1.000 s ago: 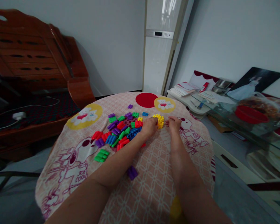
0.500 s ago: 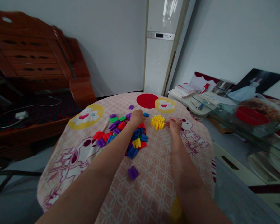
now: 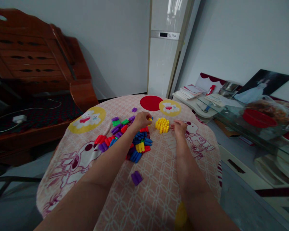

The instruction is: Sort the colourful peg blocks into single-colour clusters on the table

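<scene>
My left hand (image 3: 142,120) is above the far edge of a pile of coloured toy blocks, its fingertips pinched on a small yellow block (image 3: 150,119). Just right of it stands a cluster of yellow blocks (image 3: 162,125) with knobs facing up. My right hand (image 3: 179,126) rests beside that cluster, fingers loosely spread, holding nothing that I can see. The pile mixes purple blocks (image 3: 117,129), red blocks (image 3: 100,139), blue blocks (image 3: 135,156) and a yellow block (image 3: 140,147). My left forearm hides part of it.
A lone purple block (image 3: 136,178) lies toward me, another purple block (image 3: 134,109) at the back. The patterned tablecloth (image 3: 156,192) covers a round table. At right is a glass shelf (image 3: 231,123) with papers and a red bowl (image 3: 258,118); at left, a wooden bench (image 3: 79,86).
My left hand has lifted and turned slightly right from the pile, and a yellow block now shows at its fingertips. The right hand stays beside the yellow cluster.
</scene>
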### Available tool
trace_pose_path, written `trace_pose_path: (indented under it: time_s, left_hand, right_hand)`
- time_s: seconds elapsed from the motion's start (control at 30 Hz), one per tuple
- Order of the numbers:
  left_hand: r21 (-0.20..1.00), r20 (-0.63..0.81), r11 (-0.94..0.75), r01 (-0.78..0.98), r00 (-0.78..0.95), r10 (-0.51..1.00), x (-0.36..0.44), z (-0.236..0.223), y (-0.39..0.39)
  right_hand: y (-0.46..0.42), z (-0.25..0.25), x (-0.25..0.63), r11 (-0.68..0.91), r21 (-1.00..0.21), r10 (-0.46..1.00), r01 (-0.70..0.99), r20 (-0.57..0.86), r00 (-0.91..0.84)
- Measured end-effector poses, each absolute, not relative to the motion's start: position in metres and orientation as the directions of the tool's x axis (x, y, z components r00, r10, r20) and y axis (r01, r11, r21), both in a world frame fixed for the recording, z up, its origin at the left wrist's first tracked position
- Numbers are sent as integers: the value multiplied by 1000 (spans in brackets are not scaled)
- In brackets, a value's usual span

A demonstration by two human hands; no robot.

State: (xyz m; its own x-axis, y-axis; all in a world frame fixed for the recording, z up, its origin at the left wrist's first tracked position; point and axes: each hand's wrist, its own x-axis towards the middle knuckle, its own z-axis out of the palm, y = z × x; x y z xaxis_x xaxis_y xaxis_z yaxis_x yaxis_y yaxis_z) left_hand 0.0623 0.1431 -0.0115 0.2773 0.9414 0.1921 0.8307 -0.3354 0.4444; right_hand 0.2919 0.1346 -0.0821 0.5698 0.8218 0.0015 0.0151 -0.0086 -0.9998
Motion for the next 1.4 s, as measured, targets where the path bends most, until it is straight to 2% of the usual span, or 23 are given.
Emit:
trace_pose_path:
  time_s: [0.1,0.37,0.53,0.73,0.93,1.1,1.2,1.3,1.4]
  left_hand:
    - [530,246,-406,744,323,914,76,-12,123]
    - [424,238,-368,828,290,927,102,-28,109]
    - [450,192,-346,823,289,938,106,-31,111]
    - [493,254,-359,793,264,931,66,-1,104]
    - [261,-95,-441,858,478,873,28,17,59]
    - [137,-94,-485,864,499,862,34,-4,26]
    - [110,-89,-482,869,492,866,34,-5,24]
    - [186,-34,-469,863,483,875,29,8,35]
    - [390,80,-463,796,471,878,30,18,59]
  right_hand:
    - [134,-81,292,-13,-1000,821,17,-1,571]
    - [131,-77,290,-14,-1000,824,6,-8,566]
    - [130,-74,289,-45,-999,813,7,-32,581]
    - [133,-78,291,-27,-1000,825,11,-16,565]
    - [132,-78,291,-24,-1000,816,14,-11,577]
    - [132,-78,291,-6,-1000,820,24,9,573]
    - [133,-79,292,-3,-1000,817,20,9,577]
    - [133,-78,292,-20,-1000,816,15,-8,578]
    - [131,-76,290,-31,-999,822,16,-17,569]
